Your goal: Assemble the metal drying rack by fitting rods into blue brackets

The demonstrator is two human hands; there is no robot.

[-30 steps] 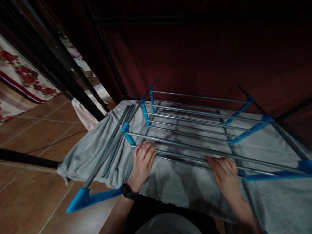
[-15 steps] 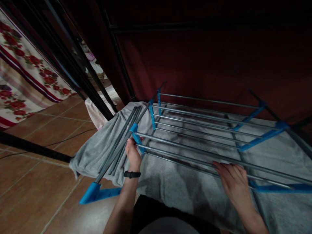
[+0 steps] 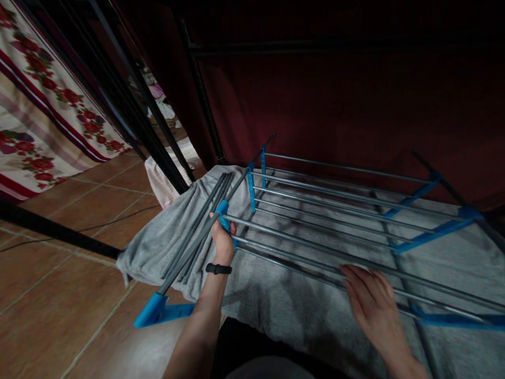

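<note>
Evidently, the dark red panel (image 3: 335, 116) forms the backdrop, with the tiled floor (image 3: 94, 221) visible at left. Forward of the panel lies the grey cloth (image 3: 284, 295), and over it stands the rack (image 3: 335, 252), an assembly of metal rods and blue connectors. From where I stand, its long axis runs across the front of the person, its right end angled closer to the body. Loose tubes (image 3: 201, 213) lie on the cloth, just outside the rack's left side rail.

Right hand (image 3: 373, 300): fingers extended, lying side by side, tips at the front group of rods, well right of the rack's left end. Whether they grip a rod cannot be told.

Left hand (image 3: 223, 245): fingers and thumb set on opposite sides, pinching the front-left bracket (image 3: 222, 207), where the front rods meet the side rail. Governing relation: the bracket lies within the left hand, the nearer of the two; from it the rods extend rightward past the right hand's fingertips. Wristband (image 3: 219, 269): black, left wrist.
</note>
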